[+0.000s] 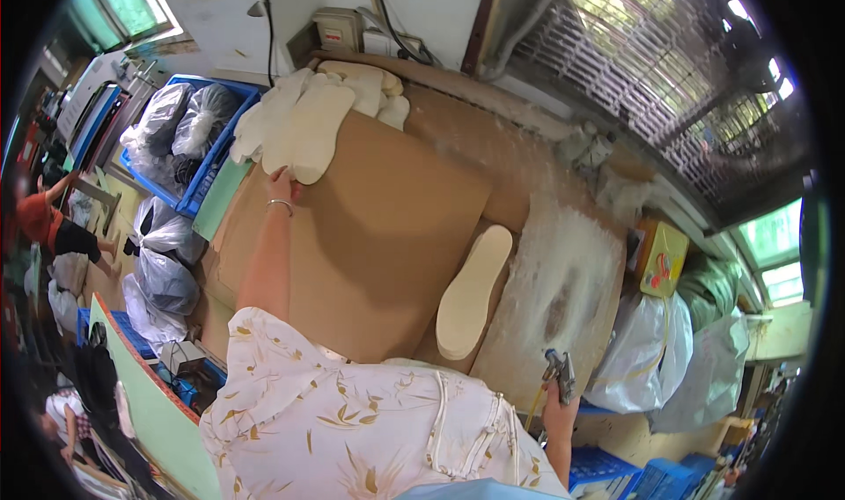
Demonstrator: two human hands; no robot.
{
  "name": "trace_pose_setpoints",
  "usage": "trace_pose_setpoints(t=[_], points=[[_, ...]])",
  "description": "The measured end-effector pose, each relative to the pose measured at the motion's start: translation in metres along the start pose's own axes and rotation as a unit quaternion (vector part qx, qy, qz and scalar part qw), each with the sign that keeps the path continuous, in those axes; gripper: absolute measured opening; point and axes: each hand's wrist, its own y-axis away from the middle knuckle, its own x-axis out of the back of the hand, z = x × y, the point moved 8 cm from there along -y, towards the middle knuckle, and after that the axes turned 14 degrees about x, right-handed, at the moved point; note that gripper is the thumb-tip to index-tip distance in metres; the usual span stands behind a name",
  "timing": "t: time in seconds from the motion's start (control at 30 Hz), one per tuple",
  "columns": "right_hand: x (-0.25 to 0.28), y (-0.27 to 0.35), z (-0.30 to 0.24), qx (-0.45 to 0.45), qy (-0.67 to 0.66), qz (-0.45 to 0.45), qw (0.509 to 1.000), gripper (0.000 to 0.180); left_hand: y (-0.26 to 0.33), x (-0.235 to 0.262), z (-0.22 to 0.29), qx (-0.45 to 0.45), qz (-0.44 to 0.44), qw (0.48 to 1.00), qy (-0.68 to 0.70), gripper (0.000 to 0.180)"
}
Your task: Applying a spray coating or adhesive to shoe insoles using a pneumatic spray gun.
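At the far left of the work surface, my left hand (283,186) pinches the near end of a cream, sole-shaped insole (321,139). That insole lies against a loose pile of similar pale insoles (365,82). My right hand (558,403), low on the right, is wrapped round a metal spray gun (559,368), with a thin yellowish hose (533,406) beside it. Between the hands, nearer the right one, what looks like a stack of cream insoles (475,293) lies at a slant.
Brown cardboard (396,227) covers the middle of the table; a whitish, residue-coated board (563,280) lies to its right. A blue crate (216,161) with bagged items stands left. Plastic bags (642,350) and a yellow tin (664,258) line the right. Other people (66,227) are at far left.
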Motion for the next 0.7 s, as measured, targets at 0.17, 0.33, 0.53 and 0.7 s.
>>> trace_pose_setpoints(t=[0.17,0.33,0.53,0.7], points=[[0.014,0.001,0.002,0.010,0.048,-0.005,0.999,0.022,0.053,-0.003,0.020,-0.138,0.056,0.987,-0.060,0.028],[0.021,0.004,0.016,-0.022,0.017,0.020,0.999,0.021,0.235,-0.114,-0.071,-0.138,-0.224,0.928,-0.265,0.041],[0.028,0.002,0.021,0.005,0.000,-0.004,1.000,0.021,0.382,-0.170,-0.159,-0.209,-0.240,0.857,-0.405,0.055],[0.056,0.007,0.036,0.011,-0.030,0.002,0.999,0.021,0.414,-0.173,-0.150,-0.304,-0.161,0.840,-0.420,0.047]])
